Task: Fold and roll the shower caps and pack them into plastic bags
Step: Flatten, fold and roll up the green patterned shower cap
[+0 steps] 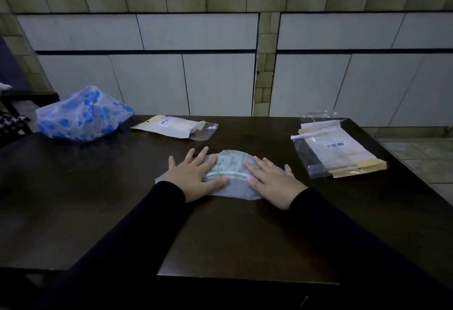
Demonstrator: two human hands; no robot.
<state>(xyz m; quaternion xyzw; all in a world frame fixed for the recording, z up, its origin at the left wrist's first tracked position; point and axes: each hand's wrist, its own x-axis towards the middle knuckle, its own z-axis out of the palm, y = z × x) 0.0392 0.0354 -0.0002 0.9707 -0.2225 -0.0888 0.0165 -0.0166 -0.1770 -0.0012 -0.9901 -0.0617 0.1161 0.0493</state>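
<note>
both hands, left point(193, 175) and right point(272, 182), press flat with fingers spread on the cap point(230, 167); thin slippery film, springy hem, so pinch the folded edge.

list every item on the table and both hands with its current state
green-print shower cap: folded flat, pressed under both hands
left hand: open, flat on the cap
right hand: open, flat on the cap
blue-print shower cap: unfolded, puffed up
packed bag: filled, lying flat
bag stack: lying flat
</note>
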